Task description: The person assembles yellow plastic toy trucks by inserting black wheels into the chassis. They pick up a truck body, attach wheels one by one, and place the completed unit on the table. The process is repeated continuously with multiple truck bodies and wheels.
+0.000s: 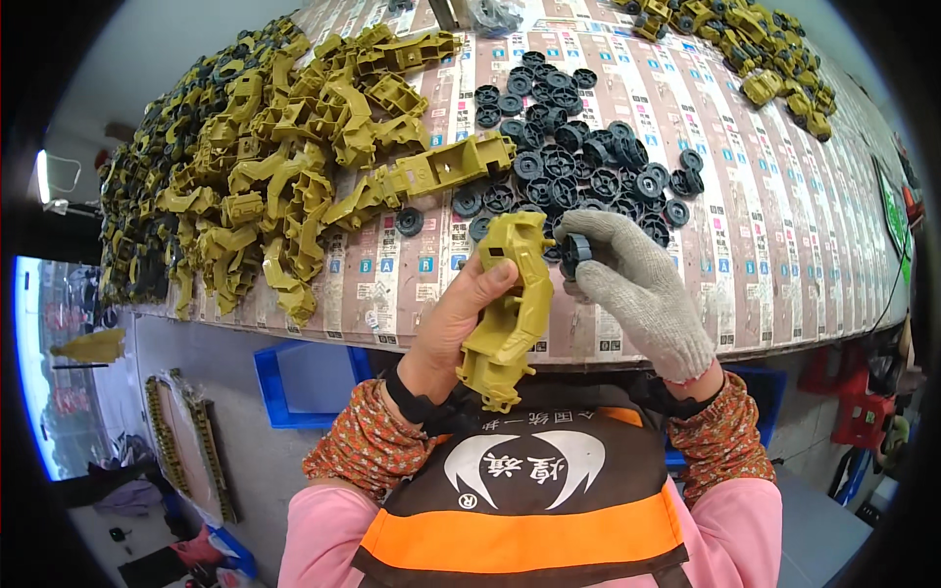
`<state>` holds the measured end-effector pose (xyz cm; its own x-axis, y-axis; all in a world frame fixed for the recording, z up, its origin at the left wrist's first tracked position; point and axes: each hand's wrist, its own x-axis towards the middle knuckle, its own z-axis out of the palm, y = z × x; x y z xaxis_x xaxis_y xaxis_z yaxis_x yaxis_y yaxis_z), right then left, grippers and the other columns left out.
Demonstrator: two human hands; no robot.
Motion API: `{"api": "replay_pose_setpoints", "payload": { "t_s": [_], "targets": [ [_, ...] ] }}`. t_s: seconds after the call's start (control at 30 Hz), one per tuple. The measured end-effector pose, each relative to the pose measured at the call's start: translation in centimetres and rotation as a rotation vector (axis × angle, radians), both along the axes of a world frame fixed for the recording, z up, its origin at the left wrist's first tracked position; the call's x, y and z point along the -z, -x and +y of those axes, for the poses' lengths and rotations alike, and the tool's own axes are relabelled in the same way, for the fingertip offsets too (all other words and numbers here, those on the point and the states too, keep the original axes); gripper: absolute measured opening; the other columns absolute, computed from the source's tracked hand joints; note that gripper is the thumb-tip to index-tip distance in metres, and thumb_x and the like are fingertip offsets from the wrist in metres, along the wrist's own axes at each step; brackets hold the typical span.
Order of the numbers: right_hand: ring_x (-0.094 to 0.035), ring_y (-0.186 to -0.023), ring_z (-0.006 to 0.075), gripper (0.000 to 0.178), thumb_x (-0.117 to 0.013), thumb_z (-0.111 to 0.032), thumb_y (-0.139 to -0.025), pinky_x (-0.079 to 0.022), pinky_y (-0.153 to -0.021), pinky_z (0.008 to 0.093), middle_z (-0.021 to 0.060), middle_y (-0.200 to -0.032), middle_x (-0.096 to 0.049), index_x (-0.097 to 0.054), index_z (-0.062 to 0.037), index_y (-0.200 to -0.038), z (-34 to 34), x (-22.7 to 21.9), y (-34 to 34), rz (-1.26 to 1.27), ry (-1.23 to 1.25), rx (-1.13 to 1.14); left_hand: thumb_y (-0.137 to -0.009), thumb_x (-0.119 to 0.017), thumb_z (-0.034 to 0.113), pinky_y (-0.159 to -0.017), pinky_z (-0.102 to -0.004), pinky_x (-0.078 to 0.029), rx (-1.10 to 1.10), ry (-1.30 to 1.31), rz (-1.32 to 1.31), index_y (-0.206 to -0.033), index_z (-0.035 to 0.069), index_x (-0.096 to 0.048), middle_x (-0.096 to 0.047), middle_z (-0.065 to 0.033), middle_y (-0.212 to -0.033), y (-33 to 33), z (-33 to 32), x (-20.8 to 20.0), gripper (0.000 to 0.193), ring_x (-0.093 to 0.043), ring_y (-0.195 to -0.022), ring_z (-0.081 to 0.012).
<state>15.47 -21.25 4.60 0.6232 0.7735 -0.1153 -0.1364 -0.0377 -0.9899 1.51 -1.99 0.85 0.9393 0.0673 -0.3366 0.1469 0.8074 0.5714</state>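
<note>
My bare left hand is closed round an olive-yellow plastic toy vehicle body, held upright over the table's near edge. In my right hand, which wears a grey knit glove, a black toy wheel is pinched between thumb and fingers. The wheel is beside the upper end of the body, close to a short peg there; whether they touch I cannot tell. Just beyond both hands lies a heap of loose black wheels. Another olive-yellow body lies at the heap's left side.
A large pile of olive-yellow bodies covers the table's left part, with wheeled ones at its far left. More wheeled bodies lie at the far right. Below the table edge are a blue bin and red plastic containers.
</note>
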Motion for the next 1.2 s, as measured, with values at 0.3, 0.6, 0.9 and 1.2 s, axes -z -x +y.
{"api": "replay_pose_setpoints", "payload": {
  "t_s": [0.3, 0.6, 0.9, 1.2],
  "targets": [
    [-0.064, -0.114, 0.0139, 0.046, -0.065, -0.002, -0.101, -0.055, -0.101, 0.0310, 0.0075, -0.128, -0.066, -0.057, 0.0020, -0.145, 0.6, 1.3, 1.9, 0.140, -0.126, 0.133, -0.103, -0.075, 0.024, -0.102, -0.0320, -0.055, -0.054, -0.271, -0.012, -0.161, 0.013, -0.038, -0.061, -0.0037, -0.138, 0.6, -2.2, -0.3, 0.069, -0.063, -0.120, -0.0144],
    [-0.065, -0.124, 0.0184, 0.048, -0.069, 0.000, -0.099, -0.055, -0.104, 0.0325, 0.0128, -0.134, -0.066, -0.056, 0.0040, -0.145, 0.2, 1.7, 2.5, 0.047, -0.091, 0.205, -0.106, -0.071, 0.021, -0.111, -0.0337, -0.047, -0.043, -0.408, -0.085, -0.165, 0.015, -0.029, -0.055, -0.0048, -0.145, 0.4, -3.3, -0.3, 0.072, -0.056, -0.128, -0.0152],
    [-0.072, -0.117, 0.0298, 0.045, -0.064, -0.003, -0.101, -0.056, -0.100, 0.0374, 0.0236, -0.128, -0.071, -0.057, 0.0068, -0.145, -1.2, 3.1, 5.2, -0.373, 0.104, 0.273, -0.106, -0.069, 0.021, -0.119, -0.0388, -0.037, 0.097, -0.909, -0.171, -0.165, 0.008, -0.019, -0.044, -0.0117, -0.150, 0.8, -3.9, 0.9, 0.078, -0.046, -0.139, -0.0217],
    [-0.071, -0.112, 0.0458, 0.051, -0.061, 0.001, -0.087, -0.056, -0.096, 0.0479, 0.0315, -0.114, -0.070, -0.058, 0.0075, -0.138, -3.0, 2.6, 5.6, -0.563, 0.233, 0.195, -0.102, -0.072, 0.019, -0.109, -0.0447, -0.050, 0.210, -1.282, -0.244, -0.162, 0.012, -0.019, -0.060, -0.0225, -0.138, 1.3, -5.2, 1.1, 0.080, -0.064, -0.129, -0.0422]
  ]
}}
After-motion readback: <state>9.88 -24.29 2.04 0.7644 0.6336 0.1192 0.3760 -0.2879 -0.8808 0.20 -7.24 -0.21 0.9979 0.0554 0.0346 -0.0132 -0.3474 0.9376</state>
